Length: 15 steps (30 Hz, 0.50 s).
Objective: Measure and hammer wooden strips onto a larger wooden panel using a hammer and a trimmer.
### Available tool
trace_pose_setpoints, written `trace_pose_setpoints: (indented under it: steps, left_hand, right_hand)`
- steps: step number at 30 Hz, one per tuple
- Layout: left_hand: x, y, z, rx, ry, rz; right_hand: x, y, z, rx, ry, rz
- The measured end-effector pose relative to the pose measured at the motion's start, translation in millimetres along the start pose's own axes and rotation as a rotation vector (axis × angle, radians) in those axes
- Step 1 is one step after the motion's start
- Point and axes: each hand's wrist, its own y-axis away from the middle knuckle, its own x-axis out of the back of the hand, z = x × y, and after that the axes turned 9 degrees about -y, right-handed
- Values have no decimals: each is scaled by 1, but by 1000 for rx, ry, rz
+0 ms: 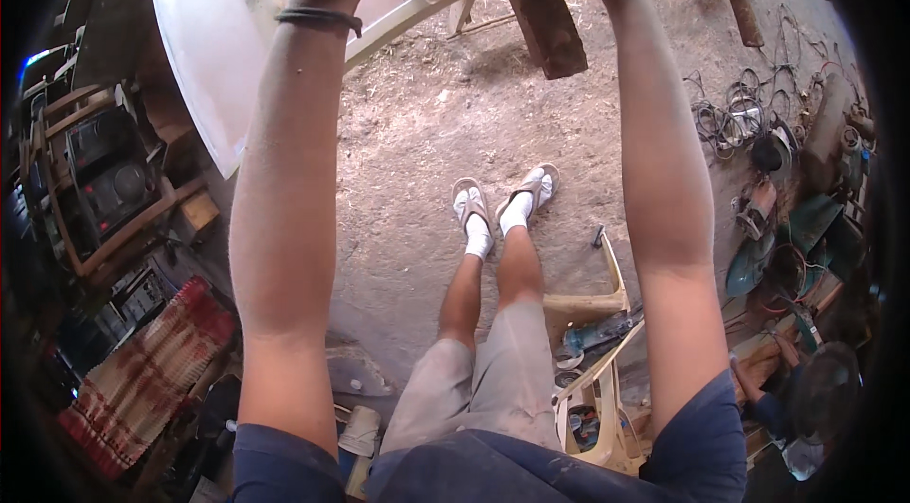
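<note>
The person wears a dark blue short-sleeved shirt, its sleeves ending just above the elbows, and dusty grey-beige shorts that reach the knees directly above the shirt's front. A dark band circles the left wrist (it looks like cord or elastic). Beyond the shorts, the feet wear white socks inside pale flip-flop sandals with dark straps.

A dark, square-fronted device with a round dial sits inside a wooden frame at the left edge; whether it carries a screen cannot be told. No packages, labels or signs are discernible.
</note>
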Motion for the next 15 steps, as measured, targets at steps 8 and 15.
trace_pose_setpoints:
  steps: [8, 15]
  left_hand:
    - [8, -5, -4, -45, -41, -41]
    - [5, -6, -6, -107, -16, -31]
  right_hand:
    - [-15, 14, -26, 10, 317, -287]
    - [-23, 20, -16, 230, 327, -137]
